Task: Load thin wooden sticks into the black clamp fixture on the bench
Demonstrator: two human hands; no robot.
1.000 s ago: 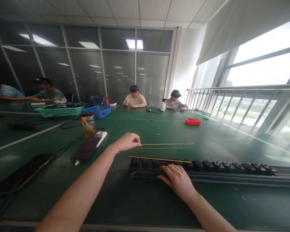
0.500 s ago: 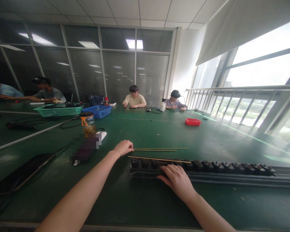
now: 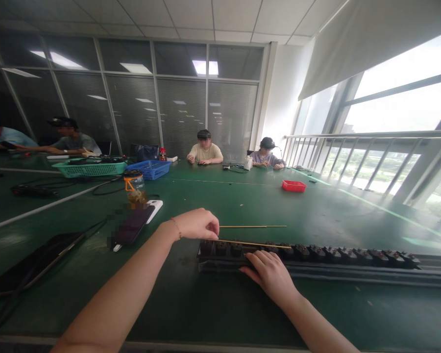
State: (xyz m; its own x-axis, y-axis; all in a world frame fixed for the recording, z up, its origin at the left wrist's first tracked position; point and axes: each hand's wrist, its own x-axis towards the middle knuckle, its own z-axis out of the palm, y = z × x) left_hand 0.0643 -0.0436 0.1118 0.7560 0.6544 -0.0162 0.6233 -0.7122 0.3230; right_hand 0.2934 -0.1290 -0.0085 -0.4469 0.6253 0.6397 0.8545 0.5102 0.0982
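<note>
My left hand (image 3: 202, 224) is closed in a pinch at the left part of a thin wooden stick (image 3: 259, 243). This stick lies along the top of a long black rail (image 3: 353, 272), which carries a row of black blocks (image 3: 330, 253) with small metal parts on top. Over the rail's near side my right hand (image 3: 271, 272) is bent, fingers on top and thumb at the front; what lies under the fingertips is hidden. Just beyond the rail, more thin sticks (image 3: 253, 226) lie on the green table (image 3: 213, 314), their left ends behind my left hand.
To the left are a dark phone (image 3: 134, 225), a white object (image 3: 155, 211), a cup with an orange handle (image 3: 135, 189) and a black tablet-like slab (image 3: 33, 264). Farther off stand green (image 3: 91, 169) and blue baskets (image 3: 152, 170) and a red tray (image 3: 293, 186). Several people sit around the table.
My left hand has moved right and nearer, from the ends of the sticks beyond the rail to the stick on top of it. My right hand stays in place.
</note>
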